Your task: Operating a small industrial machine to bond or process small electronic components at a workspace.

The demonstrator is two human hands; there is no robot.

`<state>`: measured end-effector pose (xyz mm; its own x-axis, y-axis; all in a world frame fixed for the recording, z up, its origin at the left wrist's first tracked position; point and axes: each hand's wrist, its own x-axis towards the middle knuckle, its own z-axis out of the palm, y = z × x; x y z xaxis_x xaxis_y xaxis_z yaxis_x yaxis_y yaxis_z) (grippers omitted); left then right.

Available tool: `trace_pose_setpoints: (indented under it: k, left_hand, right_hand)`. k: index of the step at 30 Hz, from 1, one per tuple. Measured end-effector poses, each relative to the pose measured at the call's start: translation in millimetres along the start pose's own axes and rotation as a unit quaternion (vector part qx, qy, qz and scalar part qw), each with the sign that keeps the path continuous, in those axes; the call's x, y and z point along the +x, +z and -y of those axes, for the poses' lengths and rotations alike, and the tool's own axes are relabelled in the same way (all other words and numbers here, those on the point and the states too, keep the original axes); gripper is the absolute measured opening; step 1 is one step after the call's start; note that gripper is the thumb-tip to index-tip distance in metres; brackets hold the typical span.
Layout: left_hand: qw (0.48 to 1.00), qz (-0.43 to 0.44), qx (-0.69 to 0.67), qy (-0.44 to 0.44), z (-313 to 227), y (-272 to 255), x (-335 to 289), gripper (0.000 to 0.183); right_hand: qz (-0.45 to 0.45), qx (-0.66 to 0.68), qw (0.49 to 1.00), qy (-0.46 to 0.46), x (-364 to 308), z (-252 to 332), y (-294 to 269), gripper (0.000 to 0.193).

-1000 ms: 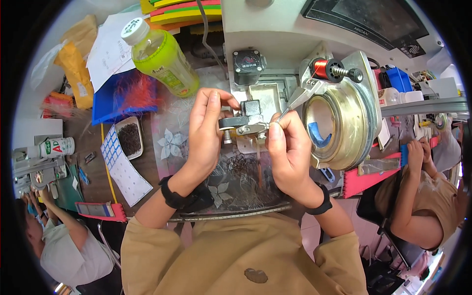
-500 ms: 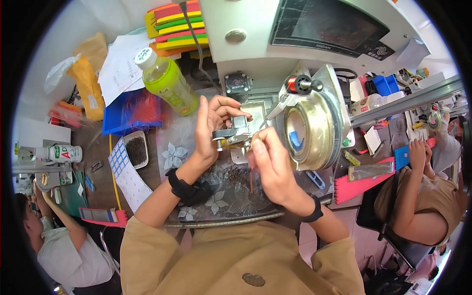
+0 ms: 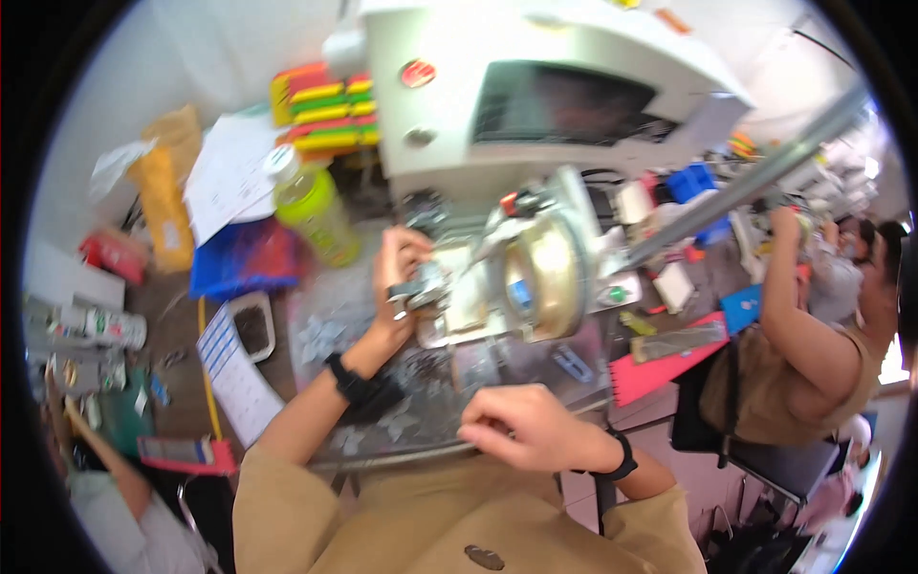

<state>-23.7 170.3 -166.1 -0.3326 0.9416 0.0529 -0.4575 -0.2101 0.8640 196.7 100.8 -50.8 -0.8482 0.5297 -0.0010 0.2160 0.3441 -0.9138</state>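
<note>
My left hand is closed around a small metal clamp-like fixture with a dark lever, at the front of a white machine. My right hand hovers over the front edge of the bench, fingers curled in; whatever is between them, if anything, cannot be made out. To the right of the fixture stands a large brass-coloured ring-shaped wheel with a blue patch inside. A red and black spool sits above that wheel. Dark bits lie scattered on the mat near my left wrist.
A green drink bottle and a blue tray stand left of the machine. Nearby are a white dish of dark bits and papers. A blue tool lies to the right. Other people sit on both sides.
My right hand has left the fixture and come down toward me, fingers curled. My left hand stays at the fixture. The whole view has shifted and blurred.
</note>
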Motion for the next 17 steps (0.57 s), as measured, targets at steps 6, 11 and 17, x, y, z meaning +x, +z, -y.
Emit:
trace_pose_setpoints:
  k: [6,11,17]
  left_hand:
    - [0.992,0.071,0.097,0.040,8,-19,-6,0.030]
    - [0.994,0.078,0.071,-0.005,-5,-26,-9,0.042]
    - [0.988,0.113,0.104,0.025,-10,-21,0,0.038]
  right_hand:
    - [-0.081,-0.126,0.989,-0.014,-49,42,-47,0.013]
    - [-0.268,-0.274,0.921,-0.073,-76,95,-116,0.008]
    - [-0.582,-0.371,0.704,-0.170,-91,133,-237,0.010]
